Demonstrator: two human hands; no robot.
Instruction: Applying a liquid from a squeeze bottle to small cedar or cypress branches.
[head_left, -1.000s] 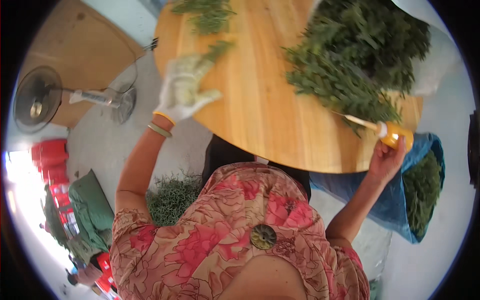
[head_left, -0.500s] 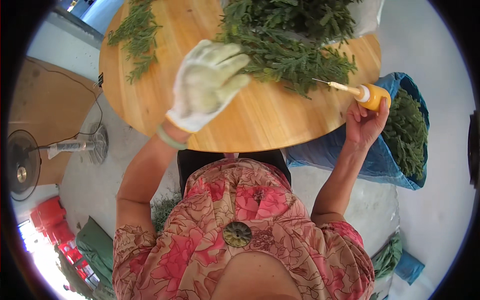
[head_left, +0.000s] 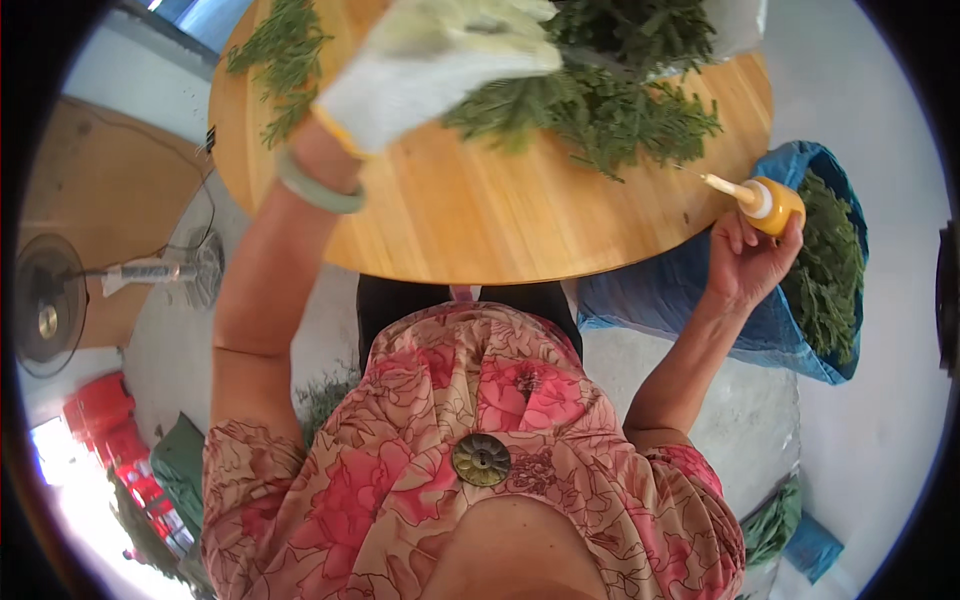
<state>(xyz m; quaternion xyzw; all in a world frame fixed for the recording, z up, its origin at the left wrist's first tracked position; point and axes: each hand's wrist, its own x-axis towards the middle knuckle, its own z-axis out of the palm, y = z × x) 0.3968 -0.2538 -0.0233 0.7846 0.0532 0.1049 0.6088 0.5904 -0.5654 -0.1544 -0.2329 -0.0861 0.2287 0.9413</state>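
Note:
My left hand (head_left: 455, 45), in a whitish work glove, reaches over the far pile of green artificial fir sprigs (head_left: 640, 35). Its fingers are smeared by motion, so I cannot tell whether they hold anything. In my right hand (head_left: 752, 255), which is bare, is a yellow squeeze bottle (head_left: 778, 207) with a white collar and a long nozzle ending in a thin needle. The needle points left, toward the nearer sprigs (head_left: 610, 125) at the right of the round wooden table (head_left: 520, 230).
More sprigs (head_left: 285, 60) lie at the table's far left. A blue sack (head_left: 690, 305) full of greenery (head_left: 825, 270) stands at the right, beside the table. On the left are a fan (head_left: 50, 305) and red crates (head_left: 100, 410).
My left hand has moved away from me, up to the fir pile. My right hand has shifted slightly right with the bottle still in it.

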